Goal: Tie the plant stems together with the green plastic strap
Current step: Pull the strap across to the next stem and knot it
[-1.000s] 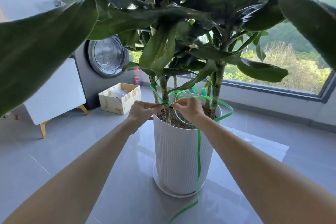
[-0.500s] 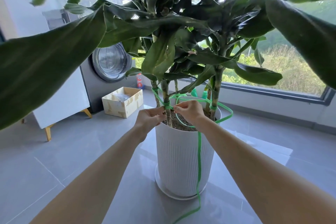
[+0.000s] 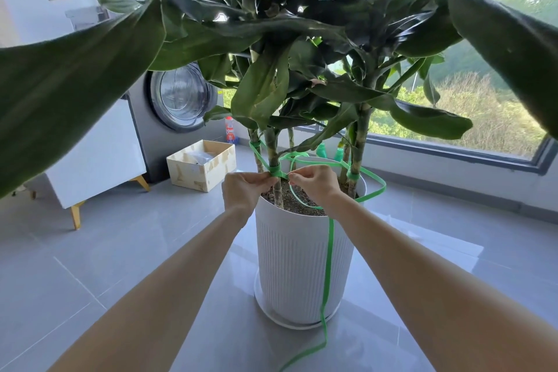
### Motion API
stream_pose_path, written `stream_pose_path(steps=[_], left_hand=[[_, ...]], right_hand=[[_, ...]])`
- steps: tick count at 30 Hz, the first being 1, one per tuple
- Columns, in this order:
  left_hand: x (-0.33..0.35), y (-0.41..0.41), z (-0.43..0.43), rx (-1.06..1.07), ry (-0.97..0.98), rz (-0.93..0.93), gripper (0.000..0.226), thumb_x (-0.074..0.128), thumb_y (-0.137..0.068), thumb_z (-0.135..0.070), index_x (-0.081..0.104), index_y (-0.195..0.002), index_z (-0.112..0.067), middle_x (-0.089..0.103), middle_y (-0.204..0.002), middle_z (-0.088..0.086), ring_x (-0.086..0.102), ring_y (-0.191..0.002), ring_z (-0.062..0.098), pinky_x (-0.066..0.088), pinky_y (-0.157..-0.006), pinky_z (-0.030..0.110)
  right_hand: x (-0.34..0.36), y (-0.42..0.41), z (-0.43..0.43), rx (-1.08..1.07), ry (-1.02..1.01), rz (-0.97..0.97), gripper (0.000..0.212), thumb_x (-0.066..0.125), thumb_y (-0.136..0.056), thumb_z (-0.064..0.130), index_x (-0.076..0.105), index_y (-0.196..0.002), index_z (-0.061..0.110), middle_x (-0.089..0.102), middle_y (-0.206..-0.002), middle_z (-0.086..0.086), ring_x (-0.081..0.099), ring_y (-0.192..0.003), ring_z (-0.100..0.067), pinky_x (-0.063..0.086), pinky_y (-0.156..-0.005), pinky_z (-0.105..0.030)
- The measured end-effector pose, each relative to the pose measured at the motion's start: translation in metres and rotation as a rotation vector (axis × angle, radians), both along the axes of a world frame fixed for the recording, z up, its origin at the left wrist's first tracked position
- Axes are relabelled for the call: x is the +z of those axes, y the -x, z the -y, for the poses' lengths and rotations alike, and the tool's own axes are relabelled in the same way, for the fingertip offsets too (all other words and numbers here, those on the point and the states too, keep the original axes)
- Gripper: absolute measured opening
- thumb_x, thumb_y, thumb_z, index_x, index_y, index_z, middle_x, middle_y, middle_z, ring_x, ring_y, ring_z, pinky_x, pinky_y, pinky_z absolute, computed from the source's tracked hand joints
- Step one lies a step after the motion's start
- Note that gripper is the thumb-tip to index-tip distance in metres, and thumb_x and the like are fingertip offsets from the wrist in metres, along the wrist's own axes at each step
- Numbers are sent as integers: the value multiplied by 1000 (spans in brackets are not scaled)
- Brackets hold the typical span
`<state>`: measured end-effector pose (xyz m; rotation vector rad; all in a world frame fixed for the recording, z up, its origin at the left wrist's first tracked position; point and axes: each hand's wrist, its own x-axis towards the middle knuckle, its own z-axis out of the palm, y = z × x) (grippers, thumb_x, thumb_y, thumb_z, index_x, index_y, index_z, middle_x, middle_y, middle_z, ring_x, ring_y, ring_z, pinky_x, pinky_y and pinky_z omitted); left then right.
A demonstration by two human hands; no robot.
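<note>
The flat green plastic strap [image 3: 327, 251] was wound around the nearest thin brownish plant stem [image 3: 275, 157], just above the soil, where it made a small tight wrap. From this wrap one part went up and left to a second wrap on the stem behind [image 3: 255, 145], and another part made a wide loop over the rim of the pot to a third wrap on the right stem [image 3: 357, 148]. The loose tail hung down the front of the tall white ribbed plastic pot [image 3: 297, 263] and lay on the grey tiled floor [image 3: 120, 251].

The left hand [image 3: 243, 190] was touching the wrap from the left side, and its fingers [image 3: 265, 180] were pressed together, pinching the strap. The right hand [image 3: 314, 186] was just beside the wrap on the right, and its fingers [image 3: 297, 178] were also pinching a piece of the strap. Both forearms were bare and stretched forward.

The pot stood on a white round saucer [image 3: 262, 299]. Big dark green leaves [image 3: 262, 90] hung above the hands. Behind, on the left, stood a grey washing machine with a round door [image 3: 181, 96], a white cabinet on wooden legs [image 3: 96, 157] and an open cardboard box [image 3: 202, 163]. On the right was a large window [image 3: 483, 118].
</note>
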<state>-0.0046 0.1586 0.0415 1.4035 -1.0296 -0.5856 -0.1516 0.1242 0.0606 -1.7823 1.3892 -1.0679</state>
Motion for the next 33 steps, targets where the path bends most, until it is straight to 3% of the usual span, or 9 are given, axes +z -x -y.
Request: stream_pose_path(steps=[6, 12, 16, 20, 24, 28, 33], left_hand=[[0, -3, 2, -18, -12, 25, 30, 86, -62, -24, 77, -88, -12, 74, -79, 6, 59, -58, 1, 50, -71, 22], [3, -4, 3, -19, -15, 97, 26, 82, -68, -28, 77, -89, -13, 74, -77, 6, 62, -61, 8, 55, -76, 30], [6, -3, -1, 46, 10, 312, 24, 77, -73, -36, 77, -88, -17, 74, -74, 2, 62, -61, 7, 49, -67, 20], [13, -2, -8, 92, 27, 525, 25, 72, -79, -40, 77, -92, -19, 75, -87, 2, 66, -74, 15, 53, -72, 29], [16, 1, -8, 115, 10, 614, 31, 65, -83, -47, 77, -93, -20, 75, -90, 3, 66, -81, 19, 51, -80, 30], [23, 3, -10, 135, -19, 699, 30, 63, -83, -47, 78, -83, -21, 74, -77, 4, 66, -78, 23, 47, -75, 29], [31, 5, -7, 141, -77, 686, 35, 67, -79, -45, 76, -65, -15, 68, -59, 4, 62, -62, 22, 54, -70, 36]], right_hand=[[3, 4, 1, 24, 2, -30, 17, 66, -88, 25, 76, -98, 14, 73, -86, -1, 46, -53, 2, 33, -46, -6], [4, 8, 0, 37, -28, -5, 18, 67, -88, 24, 75, -100, 13, 71, -86, 1, 47, -57, 1, 32, -46, -6], [7, 9, -1, 72, -43, -10, 18, 67, -88, 24, 75, -100, 12, 71, -84, 0, 47, -56, 0, 34, -44, -5], [9, 11, -1, 106, -51, -28, 17, 67, -88, 23, 75, -98, 13, 73, -91, -2, 48, -58, -2, 38, -49, -12], [8, 11, -2, 110, -62, -28, 18, 67, -88, 23, 75, -100, 13, 70, -82, 2, 47, -55, 0, 36, -48, -11], [8, 12, -2, 118, -76, 2, 17, 67, -88, 21, 74, -100, 11, 69, -80, 0, 45, -37, 9, 31, -37, -5], [11, 11, -3, 116, -80, -33, 18, 67, -88, 23, 75, -99, 11, 71, -84, 0, 44, -43, 1, 30, -37, -6]])
